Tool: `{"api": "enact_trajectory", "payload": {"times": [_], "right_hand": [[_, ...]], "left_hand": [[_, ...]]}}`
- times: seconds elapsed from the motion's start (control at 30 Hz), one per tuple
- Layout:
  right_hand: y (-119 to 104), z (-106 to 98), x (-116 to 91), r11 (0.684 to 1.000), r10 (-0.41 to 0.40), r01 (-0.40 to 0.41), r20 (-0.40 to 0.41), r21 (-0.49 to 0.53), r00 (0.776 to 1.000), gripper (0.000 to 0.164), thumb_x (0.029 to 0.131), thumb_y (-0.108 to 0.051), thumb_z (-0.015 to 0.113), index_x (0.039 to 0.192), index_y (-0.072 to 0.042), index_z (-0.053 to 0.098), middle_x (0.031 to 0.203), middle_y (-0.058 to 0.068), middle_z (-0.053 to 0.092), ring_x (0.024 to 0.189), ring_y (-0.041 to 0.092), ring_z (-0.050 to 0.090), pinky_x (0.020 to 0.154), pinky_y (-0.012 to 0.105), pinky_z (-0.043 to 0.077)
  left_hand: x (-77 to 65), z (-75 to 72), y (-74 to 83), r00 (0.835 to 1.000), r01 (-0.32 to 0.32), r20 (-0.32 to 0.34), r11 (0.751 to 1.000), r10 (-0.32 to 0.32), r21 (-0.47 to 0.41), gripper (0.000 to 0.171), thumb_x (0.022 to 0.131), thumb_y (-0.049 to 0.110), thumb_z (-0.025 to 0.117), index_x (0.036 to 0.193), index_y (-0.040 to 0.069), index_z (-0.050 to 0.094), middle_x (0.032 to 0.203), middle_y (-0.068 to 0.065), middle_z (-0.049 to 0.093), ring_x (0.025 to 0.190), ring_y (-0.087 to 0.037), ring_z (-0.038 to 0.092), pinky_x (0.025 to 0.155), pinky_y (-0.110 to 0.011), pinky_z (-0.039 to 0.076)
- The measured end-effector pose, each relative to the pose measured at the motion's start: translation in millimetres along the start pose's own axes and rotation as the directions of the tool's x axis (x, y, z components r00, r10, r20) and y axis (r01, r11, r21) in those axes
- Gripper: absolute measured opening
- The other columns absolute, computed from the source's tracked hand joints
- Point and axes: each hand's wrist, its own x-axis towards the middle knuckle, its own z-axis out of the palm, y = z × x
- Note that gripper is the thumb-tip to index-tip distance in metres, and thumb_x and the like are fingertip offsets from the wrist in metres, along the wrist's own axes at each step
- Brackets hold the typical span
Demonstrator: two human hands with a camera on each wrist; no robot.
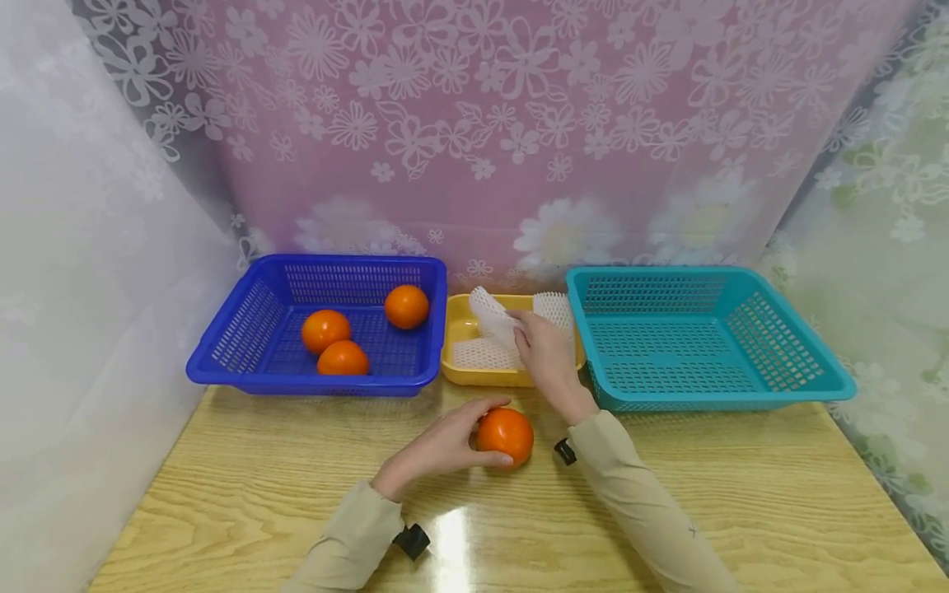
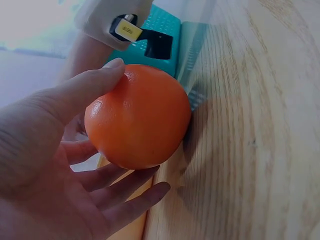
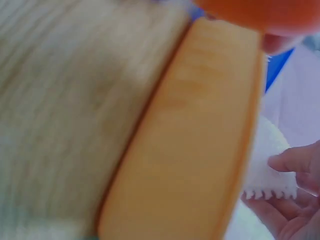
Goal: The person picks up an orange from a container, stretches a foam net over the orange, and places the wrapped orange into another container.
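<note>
On the table in front, my left hand (image 1: 441, 442) holds an orange (image 1: 510, 436) between thumb and fingers. The left wrist view shows the thumb on top of the orange (image 2: 140, 117) and the fingers beneath it. Over the small yellow tray (image 1: 489, 378), my right hand (image 1: 549, 354) pinches a white foam net sleeve (image 1: 491, 315) by its end. In the right wrist view, the thumb presses on the toothed edge of that sleeve (image 3: 267, 167). More foam net sleeves (image 1: 485, 355) lie in the tray.
A blue basket (image 1: 311, 383) at the left holds three oranges (image 1: 406, 307). To the right of the yellow tray stands a teal basket (image 1: 712, 401). A floral curtain (image 1: 482, 123) hangs behind the wooden table (image 1: 245, 494).
</note>
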Motion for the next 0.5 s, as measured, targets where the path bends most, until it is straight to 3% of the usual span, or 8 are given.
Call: {"api": "enact_trajectory", "payload": {"times": [0.13, 0.23, 0.37, 0.5], "right_hand": [[-4.6, -7.0, 1.8, 0.997, -0.032, 0.042, -0.153, 0.062, 0.988, 0.020, 0.094, -0.006, 0.071, 0.113, -0.002, 0.069, 0.106, 0.018, 0.072, 0.085, 0.035, 0.069, 0.070, 0.046, 0.059], [-12.5, -15.6, 1.0, 0.987, -0.015, 0.047, -0.205, 0.152, 0.979, 0.019, 0.095, -0.009, 0.071, 0.112, -0.002, 0.067, 0.106, 0.017, 0.067, 0.080, 0.033, 0.064, 0.066, 0.044, 0.057], [-25.8, -30.2, -2.7, 0.948, 0.046, 0.012, -0.175, 0.317, 0.983, 0.021, 0.097, -0.012, 0.070, 0.114, -0.003, 0.062, 0.107, 0.016, 0.064, 0.073, 0.028, 0.065, 0.061, 0.033, 0.052], [-38.7, -44.5, -9.3, 0.857, 0.116, -0.040, -0.116, 0.513, 0.986, 0.025, 0.097, -0.014, 0.070, 0.114, -0.002, 0.056, 0.110, 0.015, 0.061, 0.062, 0.017, 0.064, 0.056, 0.021, 0.047]], "left_hand": [[-0.3, -0.6, -0.1, 1.000, 0.004, 0.002, 1.000, -0.004, -0.005, 0.080, 0.086, 0.043, 0.081, 0.151, 0.014, 0.046, 0.144, -0.005, 0.056, 0.127, -0.024, 0.056, 0.105, -0.045, 0.047], [-0.6, -3.3, 0.1, 1.000, 0.010, 0.009, 0.998, -0.009, -0.056, 0.079, 0.088, 0.042, 0.079, 0.152, 0.013, 0.044, 0.145, -0.007, 0.055, 0.128, -0.026, 0.054, 0.105, -0.046, 0.047], [-0.2, -10.9, 2.3, 1.000, -0.009, -0.013, 0.991, 0.007, -0.130, 0.069, 0.095, 0.038, 0.072, 0.152, 0.012, 0.044, 0.149, -0.008, 0.052, 0.133, -0.030, 0.051, 0.105, -0.047, 0.048], [3.3, -18.0, 7.9, 0.990, -0.073, -0.132, 0.981, 0.050, -0.178, 0.052, 0.101, 0.034, 0.064, 0.145, 0.009, 0.053, 0.143, -0.010, 0.058, 0.130, -0.029, 0.056, 0.102, -0.045, 0.051]]}}
